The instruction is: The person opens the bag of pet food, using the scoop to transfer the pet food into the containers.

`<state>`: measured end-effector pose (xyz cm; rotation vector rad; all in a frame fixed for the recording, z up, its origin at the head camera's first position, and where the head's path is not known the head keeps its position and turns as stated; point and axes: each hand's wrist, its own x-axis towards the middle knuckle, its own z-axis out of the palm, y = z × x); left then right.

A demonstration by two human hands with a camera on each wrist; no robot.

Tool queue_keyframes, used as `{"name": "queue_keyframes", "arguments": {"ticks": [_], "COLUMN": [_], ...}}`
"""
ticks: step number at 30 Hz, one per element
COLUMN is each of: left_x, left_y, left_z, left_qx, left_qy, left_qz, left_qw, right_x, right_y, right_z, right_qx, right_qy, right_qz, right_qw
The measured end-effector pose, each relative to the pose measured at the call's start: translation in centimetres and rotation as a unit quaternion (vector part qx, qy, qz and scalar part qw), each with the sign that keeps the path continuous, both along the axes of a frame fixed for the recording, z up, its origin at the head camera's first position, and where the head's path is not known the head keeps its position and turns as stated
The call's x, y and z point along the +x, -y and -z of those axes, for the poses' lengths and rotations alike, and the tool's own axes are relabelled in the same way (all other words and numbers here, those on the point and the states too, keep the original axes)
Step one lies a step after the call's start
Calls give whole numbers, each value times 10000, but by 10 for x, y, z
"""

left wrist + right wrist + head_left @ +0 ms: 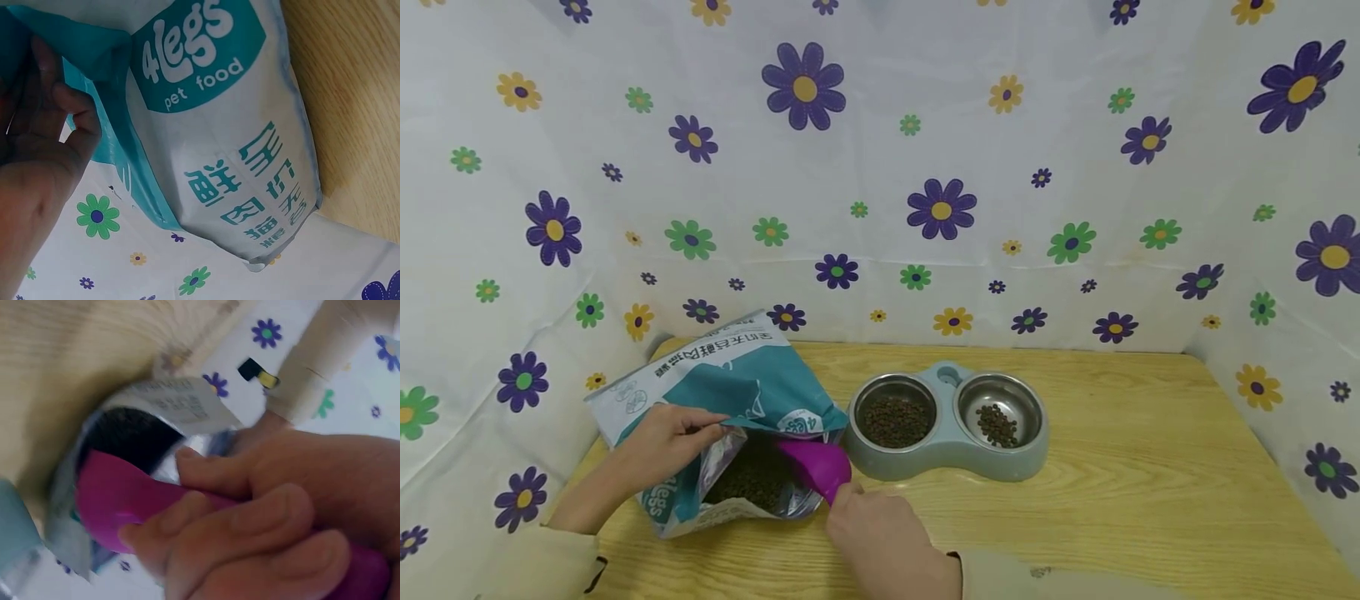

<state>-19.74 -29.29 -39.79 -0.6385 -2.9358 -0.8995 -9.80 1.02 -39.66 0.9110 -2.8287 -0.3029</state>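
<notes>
A teal and white pet food bag point(730, 375) lies on the table with its mouth facing me, and brown kibble point(752, 479) shows inside. At the upper lip of the mouth, my left hand point(662, 446) pinches the bag's edge and holds it up; the left wrist view shows the thumb and fingers at the teal rim point(112, 81). My right hand point(883, 537) grips the handle of a magenta scoop point(823, 462). The scoop's head is at the right side of the bag's mouth, partly inside it. In the right wrist view the fingers point(250, 531) wrap round the handle.
Right of the bag stands a light blue double pet bowl point(947, 462). Its left steel bowl point(895, 412) holds a broad layer of kibble, the right one point(1000, 408) a small heap. Flowered white cloth point(880, 167) walls the wooden table point(1120, 467) at the back and sides.
</notes>
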Motion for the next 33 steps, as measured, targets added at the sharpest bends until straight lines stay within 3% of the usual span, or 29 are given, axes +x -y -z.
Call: {"name": "queue_keyframes", "arguments": {"ticks": [3,5,7,8,10,12,16,17,20,22,24,33], "left_x": [0,-1,-1,-1,-1,-2,-2,-2,-2,-2,-2,-2], "left_y": [-1,-1,0,1,1,2,2,2,1,0,0,-1], "left_z": [1,1,1,1,2,2,3,3,4,5,5,2], "left_qx": [9,2,-5,-11,-21,-15,42,62,125,128,110,68], "left_qy": [-15,-21,-13,2,15,26,35,37,22,14,19,164], "left_qz": [16,24,12,12,17,3,38,45,84,76,34,-50], "left_qw": [10000,10000,10000,10000,10000,10000,10000,10000,9999,9999,9999,9998], "right_x": [-4,-13,-24,-30,-41,-50,-61,-62,-62,-60,-57,-51], "right_y": [5,4,1,-1,-6,-11,-23,-26,-34,-38,-41,-58], "right_z": [7,9,9,8,6,6,10,12,20,25,29,36], "right_qx": [-169,-697,-1305,-1636,-2180,-2620,-3580,-3756,-4142,-4296,-4417,-4648], "right_qy": [59,622,1453,1941,2953,3811,5134,5327,5648,5739,5756,5913], "right_qz": [-170,-250,-275,-258,-80,47,406,457,549,548,561,510], "right_qw": [9997,9953,9804,9669,9302,8866,7788,7570,7117,6951,6859,6571]}}
